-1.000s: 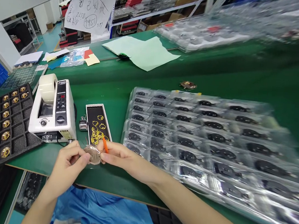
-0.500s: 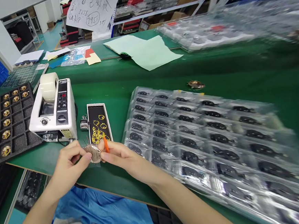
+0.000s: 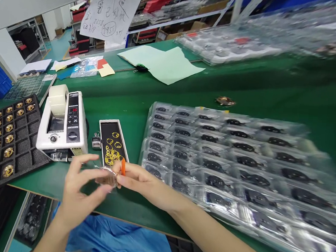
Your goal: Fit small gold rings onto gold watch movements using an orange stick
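Note:
My right hand (image 3: 134,179) pinches a small shiny part (image 3: 106,177) with clear film about it, over the front of the green table. An orange tool (image 3: 123,166) sticks up from between the same fingers. Just left of the part is my left hand (image 3: 83,183), its fingers spread and slightly blurred; nothing shows in its grip. Behind the hands lies a white-rimmed box (image 3: 123,138) with yellow rings (image 3: 113,152), and a small metal counter (image 3: 96,140) sits beside it.
A white tape dispenser (image 3: 76,128) stands behind my left hand. A black foam tray (image 3: 23,145) with gold parts is at far left. Clear trays (image 3: 209,148) of black parts spread to the right. Farther back are green paper (image 3: 172,66) and a shiny piece (image 3: 225,101).
My left hand's fingers have opened and drawn back from the shiny part, which stays in my right hand. The orange tool now stands more upright. The view has shifted slightly.

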A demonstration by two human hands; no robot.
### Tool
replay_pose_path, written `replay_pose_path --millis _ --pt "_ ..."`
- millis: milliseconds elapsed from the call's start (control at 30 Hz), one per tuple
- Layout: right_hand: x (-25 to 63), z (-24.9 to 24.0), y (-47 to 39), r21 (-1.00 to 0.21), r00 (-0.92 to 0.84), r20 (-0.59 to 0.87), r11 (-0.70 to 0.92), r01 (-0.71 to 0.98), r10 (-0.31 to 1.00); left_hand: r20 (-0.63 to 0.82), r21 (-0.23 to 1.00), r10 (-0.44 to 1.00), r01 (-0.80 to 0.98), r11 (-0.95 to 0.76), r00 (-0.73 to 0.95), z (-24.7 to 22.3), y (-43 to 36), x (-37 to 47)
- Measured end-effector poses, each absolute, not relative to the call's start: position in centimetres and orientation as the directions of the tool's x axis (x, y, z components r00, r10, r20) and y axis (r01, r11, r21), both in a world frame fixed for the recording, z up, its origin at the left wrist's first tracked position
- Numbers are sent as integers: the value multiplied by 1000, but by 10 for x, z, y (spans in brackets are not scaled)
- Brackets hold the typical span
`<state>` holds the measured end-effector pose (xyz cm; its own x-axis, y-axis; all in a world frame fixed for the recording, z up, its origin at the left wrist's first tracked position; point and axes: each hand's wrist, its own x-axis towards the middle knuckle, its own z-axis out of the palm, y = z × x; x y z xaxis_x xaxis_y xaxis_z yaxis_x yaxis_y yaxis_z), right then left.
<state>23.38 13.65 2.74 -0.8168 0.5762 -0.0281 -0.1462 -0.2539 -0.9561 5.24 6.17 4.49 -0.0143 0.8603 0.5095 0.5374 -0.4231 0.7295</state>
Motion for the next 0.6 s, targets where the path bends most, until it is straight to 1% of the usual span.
replay_pose_path --millis 100,167,200,267,333,367,400,433,467,500,533,567,600 --pt "229 21 127 -909 -854 -41 -374 -183 518 499 768 851 372 -522 164 40 68 61" --pt "226 17 118 -859 -884 -60 -475 -191 465 544 761 811 281 -584 215 37 68 63" --pt "226 15 114 -834 -893 -72 -518 -190 444 567 744 791 271 -611 230 36 66 62" --pt "228 16 113 -812 -901 -100 -557 -172 423 596 691 769 340 -638 232 34 59 57" --pt "235 22 126 -850 -882 -105 -502 -160 459 613 639 776 484 -598 150 32 49 44" --pt "240 27 139 -890 -863 -96 -432 -149 495 628 618 776 565 -546 63 31 43 34" --pt "244 32 155 -936 -843 -65 -326 -133 533 642 612 765 636 -469 -54 31 37 20" --pt "249 38 175 -978 -812 -30 -183 -95 582 645 619 741 695 -367 -183 30 32 4" --pt "251 43 196 -1000 -797 -2 -7 -3 604 659 618 685 743 -256 -312 31 27 -15" --pt "253 48 218 -976 -777 23 181 118 629 669 600 621 790 -126 -409 31 23 -36" --pt "252 51 239 -898 -755 26 348 271 655 663 567 577 823 28 -477 32 19 -58" --pt "249 53 259 -745 -731 -11 482 461 682 629 509 572 835 209 -526 32 17 -81" --pt "244 54 276 -536 -664 -17 553 637 748 562 419 597 819 393 -573 32 15 -102"
